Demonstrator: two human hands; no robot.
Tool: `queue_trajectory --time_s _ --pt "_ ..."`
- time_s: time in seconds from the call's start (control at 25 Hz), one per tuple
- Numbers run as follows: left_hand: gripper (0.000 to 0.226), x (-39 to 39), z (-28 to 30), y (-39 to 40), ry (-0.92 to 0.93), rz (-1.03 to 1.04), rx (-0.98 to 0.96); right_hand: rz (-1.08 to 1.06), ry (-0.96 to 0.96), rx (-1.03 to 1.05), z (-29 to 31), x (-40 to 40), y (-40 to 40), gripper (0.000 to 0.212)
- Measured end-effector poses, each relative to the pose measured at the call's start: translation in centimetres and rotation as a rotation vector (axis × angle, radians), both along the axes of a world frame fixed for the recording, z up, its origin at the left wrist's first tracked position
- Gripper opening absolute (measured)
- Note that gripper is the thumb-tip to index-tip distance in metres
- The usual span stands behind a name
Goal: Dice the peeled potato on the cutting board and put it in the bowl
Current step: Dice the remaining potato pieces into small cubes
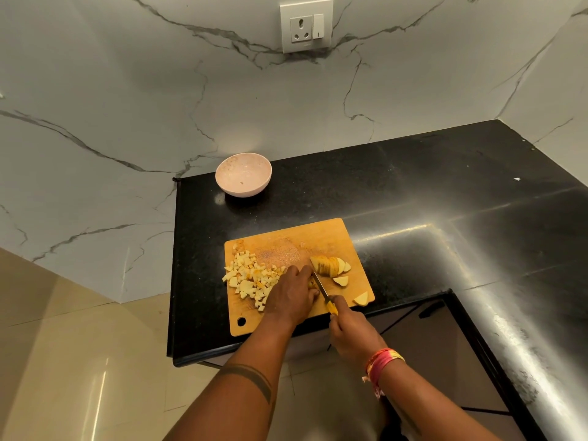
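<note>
A wooden cutting board [305,240] lies on the black counter. A pile of diced potato [246,276] covers its left side. A row of potato slices [329,265] sits at its right, with two loose slices [341,280] nearer me. My left hand [291,294] lies over a piece of potato in the middle of the board, fingers curled down onto it. My right hand [348,329] grips a yellow-handled knife [324,292], its blade down beside my left fingertips. A pale pink bowl [243,175], holding no potato, stands behind the board.
The black counter [413,192] runs right and bends toward me in an L. Its left edge drops to a tiled floor [63,361]. A marble wall with a socket [306,25] stands behind the bowl.
</note>
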State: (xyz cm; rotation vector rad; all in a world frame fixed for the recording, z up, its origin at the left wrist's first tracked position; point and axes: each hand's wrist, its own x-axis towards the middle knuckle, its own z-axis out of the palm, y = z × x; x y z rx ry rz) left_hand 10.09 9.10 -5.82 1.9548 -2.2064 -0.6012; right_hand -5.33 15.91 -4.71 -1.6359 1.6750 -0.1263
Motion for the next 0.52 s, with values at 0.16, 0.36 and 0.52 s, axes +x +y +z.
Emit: queue_trajectory --time_s 0.16,0.36,0.52 --pt "0.032 0.3 -0.6 0.9 0.034 0.075 -0.037 -0.026 0.049 -0.081 0.4 0.7 0.4 0.054" --pt "0.026 -0.1 -0.8 1.5 0.112 0.186 -0.064 0.038 0.164 -0.174 0.8 1.4 1.5 0.067" --pt "0.03 -0.5 -1.1 1.8 0.098 0.227 -0.092 0.12 0.227 -0.184 0.5 1.1 1.5 0.07"
